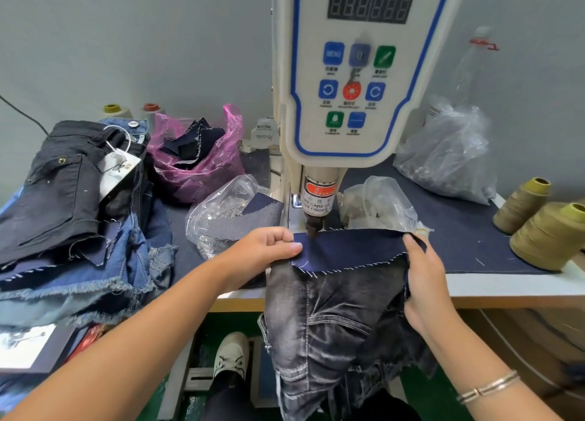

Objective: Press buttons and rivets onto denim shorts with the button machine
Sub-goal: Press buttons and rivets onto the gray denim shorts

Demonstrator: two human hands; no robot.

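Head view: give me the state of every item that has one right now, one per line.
Left hand: pinching the dark blue denim piece at its left edge.
Right hand: gripping the piece's right edge.
Dark blue denim piece: stretched flat under the press head.
Grey shorts: hanging off the table edge.
Display: no lit digits.
Pink bag: open, holding dark scraps.
Shorts stack: piled at left.

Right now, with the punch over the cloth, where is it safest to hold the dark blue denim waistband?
Hold the dark blue denim waistband at its two ends, from either side, as the left hand and right hand do. It lies stretched flat under the black punch tip, so end grips probably keep fingers clear.
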